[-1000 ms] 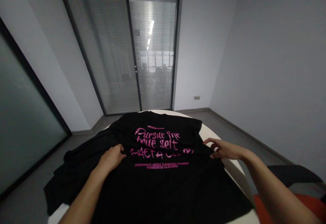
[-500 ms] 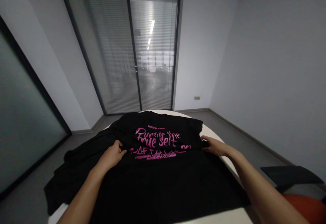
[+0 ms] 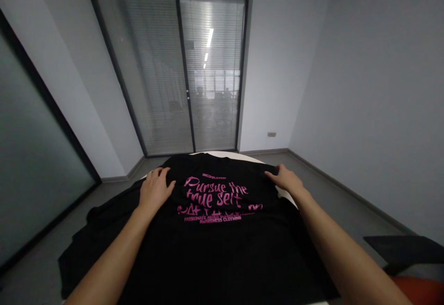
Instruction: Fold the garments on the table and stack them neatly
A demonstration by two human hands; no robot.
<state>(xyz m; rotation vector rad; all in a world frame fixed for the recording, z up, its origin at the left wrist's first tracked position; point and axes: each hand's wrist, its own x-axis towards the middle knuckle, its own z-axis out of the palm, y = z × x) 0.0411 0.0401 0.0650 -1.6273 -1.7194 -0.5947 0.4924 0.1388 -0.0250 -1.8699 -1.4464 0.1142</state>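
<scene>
A black T-shirt (image 3: 215, 254) with pink lettering across its chest lies spread over a pale table. Creases run through the lower lines of the print. My left hand (image 3: 156, 189) rests on the shirt left of the lettering, thumb held apart from the fingers and palm down. At the far right, by the sleeve, my right hand (image 3: 286, 178) has its thumb and fingers closed on the shirt's edge. Part of that grip is hidden behind the hand.
The table's pale rim (image 3: 236, 156) shows beyond the shirt. More dark cloth (image 3: 93, 240) lies to the left. A chair with a black armrest (image 3: 398, 249) and a red seat (image 3: 421, 289) stands at the lower right. Glass doors with blinds (image 3: 166, 78) are ahead.
Both hands have moved farther up the shirt, away from me. The left fingers have opened from a pinch, and the right hand has shifted to the sleeve. The upper print looks flatter.
</scene>
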